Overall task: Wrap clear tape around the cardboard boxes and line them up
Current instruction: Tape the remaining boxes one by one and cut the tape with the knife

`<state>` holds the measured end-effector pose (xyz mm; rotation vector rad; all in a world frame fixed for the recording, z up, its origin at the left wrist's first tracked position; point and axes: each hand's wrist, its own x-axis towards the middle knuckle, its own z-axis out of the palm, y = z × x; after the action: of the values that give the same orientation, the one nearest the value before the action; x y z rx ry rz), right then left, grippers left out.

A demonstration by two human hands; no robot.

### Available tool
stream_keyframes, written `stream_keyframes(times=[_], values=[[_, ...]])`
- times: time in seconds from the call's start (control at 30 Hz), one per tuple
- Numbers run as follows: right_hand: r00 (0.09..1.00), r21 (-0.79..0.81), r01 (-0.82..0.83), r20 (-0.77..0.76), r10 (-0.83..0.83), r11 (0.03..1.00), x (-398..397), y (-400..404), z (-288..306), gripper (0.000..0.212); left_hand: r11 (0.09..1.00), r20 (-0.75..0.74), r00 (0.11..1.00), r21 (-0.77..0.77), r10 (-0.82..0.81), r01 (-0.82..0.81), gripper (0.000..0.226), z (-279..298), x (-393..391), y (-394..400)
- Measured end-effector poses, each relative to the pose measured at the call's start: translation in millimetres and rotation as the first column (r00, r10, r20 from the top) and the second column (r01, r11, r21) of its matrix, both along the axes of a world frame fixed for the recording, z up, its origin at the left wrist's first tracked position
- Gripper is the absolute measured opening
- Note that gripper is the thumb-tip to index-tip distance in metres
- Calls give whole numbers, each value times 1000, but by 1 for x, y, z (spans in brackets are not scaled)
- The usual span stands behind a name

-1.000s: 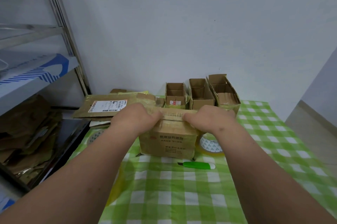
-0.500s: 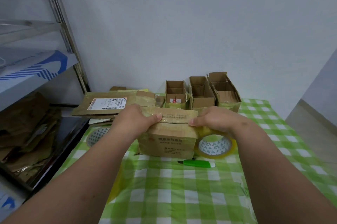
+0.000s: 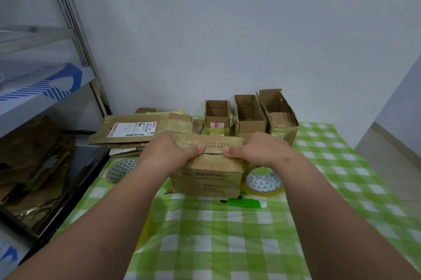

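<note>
A brown cardboard box [image 3: 207, 179] with printed text stands on the green checked tablecloth [image 3: 227, 245] in the middle. My left hand [image 3: 168, 152] and my right hand [image 3: 257, 149] grip its top flaps from either side. The thumbs press near the taped seam and point at each other; the fingers behind are hidden. A roll of clear tape [image 3: 264, 183] leans against the box's right side under my right wrist. Three open-topped boxes [image 3: 249, 115] stand in a row at the back by the wall.
A green utility knife [image 3: 246, 202] lies in front of the box. A second tape roll [image 3: 120, 170] sits to the left. Flattened cardboard with a shipping label [image 3: 136, 129] is stacked at back left. A metal shelf [image 3: 45, 97] with cardboard scraps stands on the left.
My right hand went out to the box's right end by the tape roll, then came back toward the middle of the top. My left hand stayed on the box.
</note>
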<state>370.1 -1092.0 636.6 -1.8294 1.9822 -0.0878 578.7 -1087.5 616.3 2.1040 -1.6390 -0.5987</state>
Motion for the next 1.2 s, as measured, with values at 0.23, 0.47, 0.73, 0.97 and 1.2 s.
stream_keyframes(times=[0.23, 0.47, 0.73, 0.97, 1.2], values=[[902, 8, -15, 432, 10, 1000, -44, 19, 4, 29, 998, -185, 983, -64, -1, -11, 46, -1, 5, 8], [609, 19, 101, 790, -77, 995, -66, 25, -22, 25, 993, -386, 923, -106, -2, -42, 60, 6, 11, 1], [350, 9, -140, 936, 41, 990, -60, 32, -21, 39, 984, -481, 871, -179, -97, 11, 9, 28, 24, -24], [271, 94, -244, 962, -25, 965, -34, 42, -42, 29, 980, -375, 927, -187, -2, -74, 35, 8, 11, -46], [237, 78, -142, 970, -42, 987, -19, 54, -59, 70, 981, -25, 994, -163, -107, 101, 57, -14, 0, -28]])
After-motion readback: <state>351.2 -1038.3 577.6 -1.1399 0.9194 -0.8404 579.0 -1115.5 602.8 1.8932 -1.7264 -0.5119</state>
